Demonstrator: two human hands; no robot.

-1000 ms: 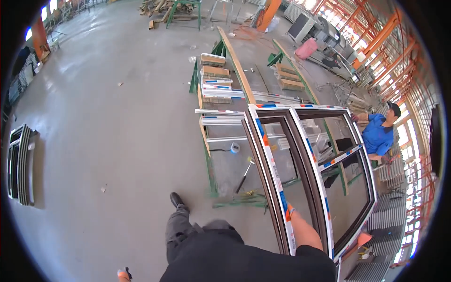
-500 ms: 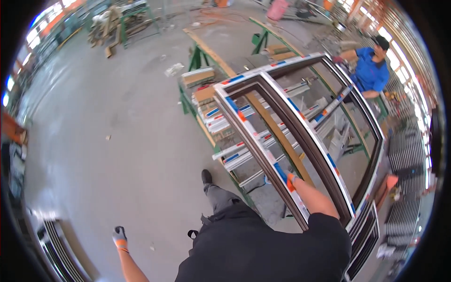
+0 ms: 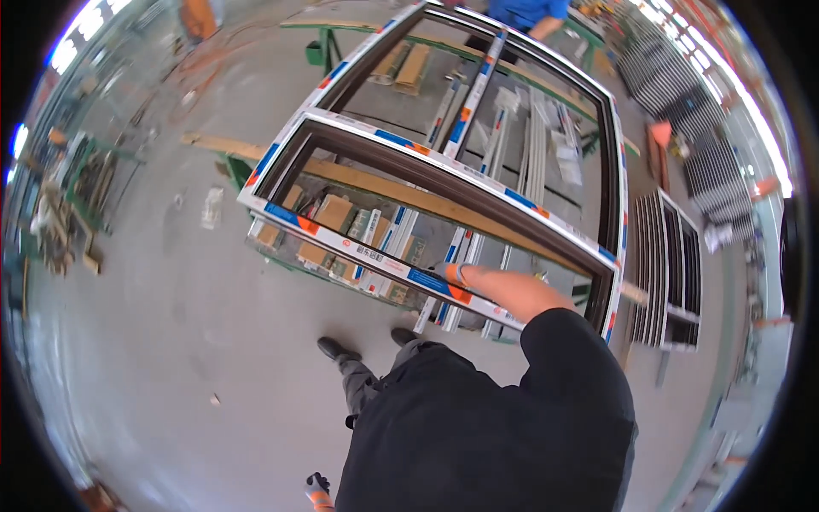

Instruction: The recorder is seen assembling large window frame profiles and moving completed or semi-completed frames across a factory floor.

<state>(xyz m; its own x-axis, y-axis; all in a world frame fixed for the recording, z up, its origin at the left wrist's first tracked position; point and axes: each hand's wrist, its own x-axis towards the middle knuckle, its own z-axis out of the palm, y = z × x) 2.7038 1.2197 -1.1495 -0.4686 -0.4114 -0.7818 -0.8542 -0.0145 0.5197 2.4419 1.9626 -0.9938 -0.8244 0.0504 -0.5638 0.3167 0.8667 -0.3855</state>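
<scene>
A large dark brown window frame (image 3: 375, 256), its faces covered in white, blue and orange protective film, lies across the work supports in front of me. My right hand (image 3: 452, 271), in a glove with an orange cuff, is closed round its near rail; most of the fingers are hidden behind the rail. Down at my left side hangs my left hand (image 3: 316, 485), gloved in grey with dark fingertips. It holds nothing, and its fingers are loosely curled and a little apart. On the frame's far side stands a person in a blue shirt (image 3: 520, 12).
Wooden beams (image 3: 223, 147) on green trestles (image 3: 328, 51) run under the frame. White profiles (image 3: 536, 145) and cardboard pieces (image 3: 333, 213) lie beneath it. At the right are a stack of dark frames (image 3: 665, 264) and bundled profiles (image 3: 657, 72). Scrap wood (image 3: 72, 200) lies at the left.
My view and body have turned right, and the window frame now lies more crosswise before me. My right hand stays on its near rail. My left hand has come closer to my side.
</scene>
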